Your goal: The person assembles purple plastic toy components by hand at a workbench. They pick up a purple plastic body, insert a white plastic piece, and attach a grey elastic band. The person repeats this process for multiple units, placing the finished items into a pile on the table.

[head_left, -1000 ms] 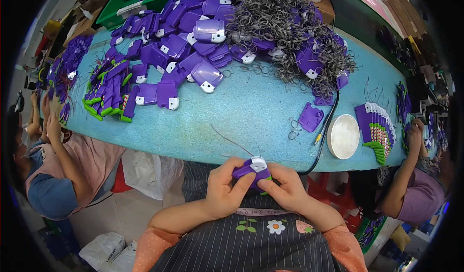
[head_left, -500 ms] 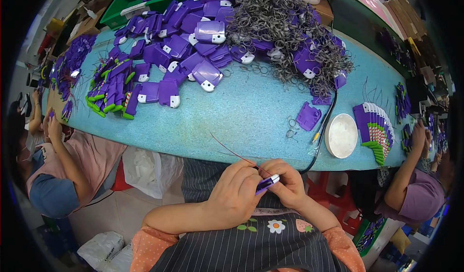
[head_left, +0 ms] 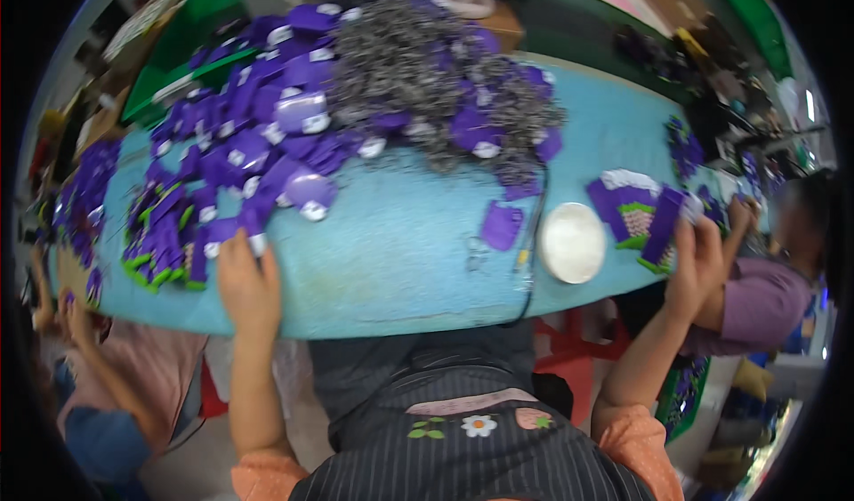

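Observation:
My left hand (head_left: 249, 283) reaches over the table's left part, its thumb and fingers closed about the white end of a purple plastic case (head_left: 253, 217) at the near edge of a heap. Blur softens the exact contact. On the right, my right hand (head_left: 699, 261) grips another purple case (head_left: 664, 225) with a white end and a green strip at the bottom. That case is beside a fanned row of like purple-and-green cases (head_left: 623, 209), at the row's right end. The thin red wire seen earlier cannot be made out now.
A pile of grey wire loops (head_left: 391, 65) lies behind, against the large heap of purple cases (head_left: 294, 74). A white round bowl (head_left: 572, 243) stands right of centre, beside a black cable (head_left: 539, 274). Co-workers sit at left (head_left: 133, 385) and right (head_left: 765, 310).
My hands have parted from in front of my apron. The right carried a case to the fanned row; the left went to the heap's edge. The view has shifted too.

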A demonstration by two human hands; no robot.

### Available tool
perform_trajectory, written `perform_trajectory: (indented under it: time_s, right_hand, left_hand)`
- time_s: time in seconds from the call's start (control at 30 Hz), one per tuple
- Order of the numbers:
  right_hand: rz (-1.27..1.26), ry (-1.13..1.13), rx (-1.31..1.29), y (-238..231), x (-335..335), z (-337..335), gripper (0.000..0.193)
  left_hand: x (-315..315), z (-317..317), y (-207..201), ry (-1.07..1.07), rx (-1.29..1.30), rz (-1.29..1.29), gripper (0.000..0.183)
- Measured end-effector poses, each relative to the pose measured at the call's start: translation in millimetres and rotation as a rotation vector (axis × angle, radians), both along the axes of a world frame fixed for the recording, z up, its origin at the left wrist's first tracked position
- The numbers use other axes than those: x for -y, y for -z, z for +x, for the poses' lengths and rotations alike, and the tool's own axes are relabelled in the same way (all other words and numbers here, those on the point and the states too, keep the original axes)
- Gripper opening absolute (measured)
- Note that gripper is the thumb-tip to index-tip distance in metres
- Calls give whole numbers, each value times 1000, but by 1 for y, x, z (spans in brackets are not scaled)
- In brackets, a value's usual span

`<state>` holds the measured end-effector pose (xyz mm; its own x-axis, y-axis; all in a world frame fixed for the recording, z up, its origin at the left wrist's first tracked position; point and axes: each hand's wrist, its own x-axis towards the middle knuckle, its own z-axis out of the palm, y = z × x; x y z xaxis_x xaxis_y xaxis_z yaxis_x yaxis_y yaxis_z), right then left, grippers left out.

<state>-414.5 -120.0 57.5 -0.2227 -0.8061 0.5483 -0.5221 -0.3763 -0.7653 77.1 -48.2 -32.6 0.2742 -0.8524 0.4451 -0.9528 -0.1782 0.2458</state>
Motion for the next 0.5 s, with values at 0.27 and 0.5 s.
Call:
perform_trajectory:
  time_s: [0.27,0.5]
  right_hand:
    - [147,52,-813,47,53,7,25]
    - [106,-877,-496,0,-35,140,69]
  left_hand:
    - [-26,-48,-35,192,-874,-19,13]
    - [-25,-95,-49,731,-1727,791,50]
